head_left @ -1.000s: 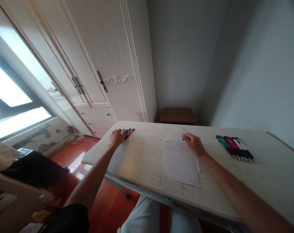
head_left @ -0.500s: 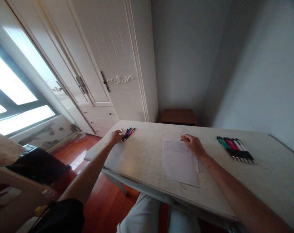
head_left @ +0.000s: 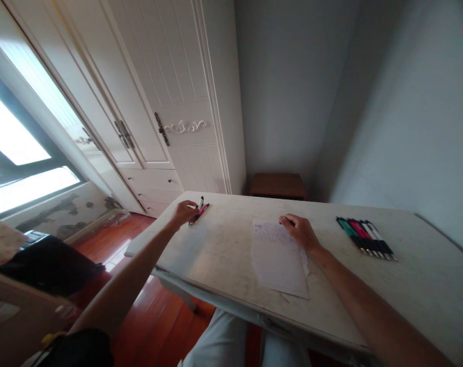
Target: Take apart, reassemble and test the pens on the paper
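Observation:
At the far left of the table, my left hand (head_left: 185, 212) has its fingers closed around a few pens. A white pen (head_left: 201, 202) with a black end sticks out past the fingertips, and a pink pen (head_left: 204, 209) lies at a slant beside it. The fingers cover other parts of the pens. My right hand (head_left: 300, 232) rests loosely curled at the upper right edge of a sheet of lined paper (head_left: 279, 265). Nothing shows sticking out of it. Handwriting covers the top of the sheet, and its sides are torn.
Green, pink and white pens (head_left: 366, 238) with black grips lie side by side at the right of the pale table (head_left: 223, 250). A white wardrobe (head_left: 185, 158) stands behind on the left. A brown wooden stand (head_left: 277, 184) sits beyond the table's far edge.
At the left, the pens have shifted under my left hand; the white one now points away past the fingers, and the blue one is out of sight. My right hand stays on the paper.

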A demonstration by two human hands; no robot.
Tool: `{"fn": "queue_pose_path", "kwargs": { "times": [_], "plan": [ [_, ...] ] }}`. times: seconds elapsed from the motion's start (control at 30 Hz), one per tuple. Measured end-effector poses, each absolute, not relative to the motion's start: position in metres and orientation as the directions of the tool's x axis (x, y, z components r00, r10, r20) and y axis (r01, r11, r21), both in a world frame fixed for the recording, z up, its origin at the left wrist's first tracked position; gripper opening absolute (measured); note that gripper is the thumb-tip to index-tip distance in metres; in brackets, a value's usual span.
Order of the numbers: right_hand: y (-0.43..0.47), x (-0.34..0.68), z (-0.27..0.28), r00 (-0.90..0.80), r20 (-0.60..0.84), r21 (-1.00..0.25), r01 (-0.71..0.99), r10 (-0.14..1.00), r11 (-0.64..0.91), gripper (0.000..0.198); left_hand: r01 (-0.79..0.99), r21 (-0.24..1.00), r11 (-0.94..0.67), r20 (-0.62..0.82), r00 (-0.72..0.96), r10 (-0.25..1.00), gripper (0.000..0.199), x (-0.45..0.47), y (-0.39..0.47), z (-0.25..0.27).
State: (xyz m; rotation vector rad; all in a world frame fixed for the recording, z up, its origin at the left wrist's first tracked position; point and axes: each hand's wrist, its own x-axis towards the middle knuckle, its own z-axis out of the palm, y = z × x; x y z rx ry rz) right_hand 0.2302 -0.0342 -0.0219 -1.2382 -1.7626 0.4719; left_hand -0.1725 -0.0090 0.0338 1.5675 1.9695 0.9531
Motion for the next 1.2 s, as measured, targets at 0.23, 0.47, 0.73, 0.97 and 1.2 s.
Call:
{"fn": "queue_pose_path", "kwargs": {
  "times": [0.23,0.47,0.73,0.97,1.2],
  "plan": [
    [-0.034,0.23,-0.023,-0.101,0.467,-0.721,0.532,0.878,0.445,0.035,0.069,0.981,0.182,-0.187,0.086,0.979,0.034,-0.071,-0.016,0.021],
    [-0.032,0.229,-0.025,-0.111,0.47,-0.704,0.551,0.876,0.448,0.035,-0.038,0.966,0.256,-0.226,0.361,0.905,0.034,0.02,-0.017,0.009],
    [-0.038,0.227,-0.015,-0.102,0.477,-0.719,0.527,0.873,0.454,0.039,-0.191,0.938,0.287,-0.17,0.47,0.866,0.028,0.054,-0.012,0.0],
    [-0.045,0.226,-0.007,-0.048,0.401,-0.825,0.415,0.915,0.384,0.052,-0.309,0.92,0.242,-0.106,0.397,0.911,0.025,0.042,-0.008,0.0],
    [-0.046,0.231,-0.006,0.003,0.375,-0.852,0.396,0.927,0.343,0.056,-0.375,0.904,0.206,-0.026,0.432,0.902,0.031,0.042,-0.017,0.006]
  ]
}}
